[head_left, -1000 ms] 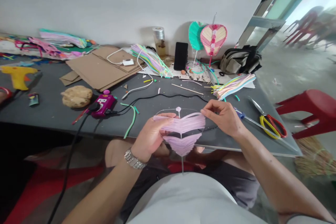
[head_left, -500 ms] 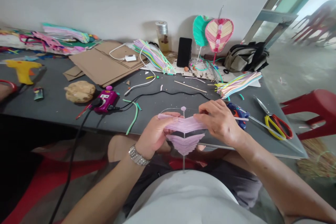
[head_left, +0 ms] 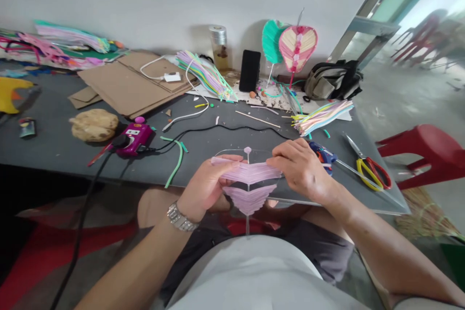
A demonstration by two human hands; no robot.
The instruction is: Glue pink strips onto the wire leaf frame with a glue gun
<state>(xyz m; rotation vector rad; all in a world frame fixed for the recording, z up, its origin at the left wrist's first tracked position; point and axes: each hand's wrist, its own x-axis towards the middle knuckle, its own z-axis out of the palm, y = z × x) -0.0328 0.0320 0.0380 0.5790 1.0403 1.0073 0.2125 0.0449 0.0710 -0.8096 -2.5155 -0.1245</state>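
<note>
We are holding a pale-lilac, wire-framed strip fan (head_left: 249, 173) between our left hand (head_left: 204, 185), pinching its left side, and our right hand (head_left: 301, 168), grasping its right side. Just beyond the right hand, a blue-and-orange plastic tool (head_left: 321, 151) is lying; farther out, a black rectangular phone (head_left: 250, 71) is standing.

Looks forward and down from the wearer's head, over the pale shirt (head_left: 243, 271), close to left hand (head_left: 207, 181) and right hand (head_left: 303, 169), across the worktop (head_left: 61, 152) toward the wall (head_left: 145, 0).
</note>
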